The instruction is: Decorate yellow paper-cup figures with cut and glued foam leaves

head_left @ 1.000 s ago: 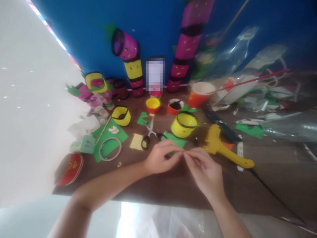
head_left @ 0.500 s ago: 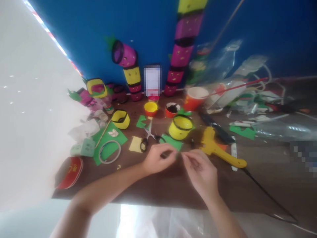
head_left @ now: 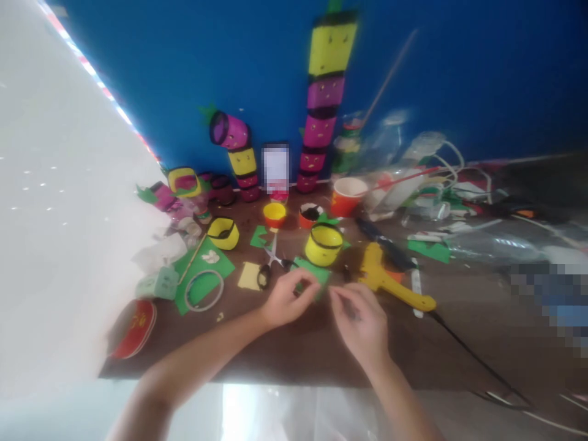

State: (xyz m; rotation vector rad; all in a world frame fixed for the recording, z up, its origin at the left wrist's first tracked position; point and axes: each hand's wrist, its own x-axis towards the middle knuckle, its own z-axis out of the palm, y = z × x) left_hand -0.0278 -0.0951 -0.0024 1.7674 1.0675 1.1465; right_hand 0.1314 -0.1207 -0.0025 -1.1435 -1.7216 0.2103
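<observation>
My left hand [head_left: 290,298] is closed in a pinch above the dark tabletop. A small green piece [head_left: 318,294] shows at its fingertips, blurred against the paper behind. A narrow gap away, my right hand [head_left: 361,317] has thumb and fingers pressed together; whatever is between them, if anything, I cannot make out. Just beyond both hands lies a green paper sheet [head_left: 312,269], with a yellow cup [head_left: 324,246] with a black rim standing behind it. Black-handled scissors [head_left: 274,260] rest left of that sheet, beside a pale yellow paper [head_left: 248,277]. A yellow glue gun [head_left: 383,278] lies right of my right hand.
A tape roll [head_left: 204,307] lies on green paper at left, near a red packet [head_left: 136,331]. Stacked purple and yellow cups [head_left: 316,131] rise against the blue wall. Behind the glue gun stands a red-white paper cup [head_left: 348,199]. A black cord [head_left: 478,352] crosses the right side.
My hands have drawn apart slightly; their fingertips nearly met before. The camera view has shifted, bringing the top of the tall cup stack into sight.
</observation>
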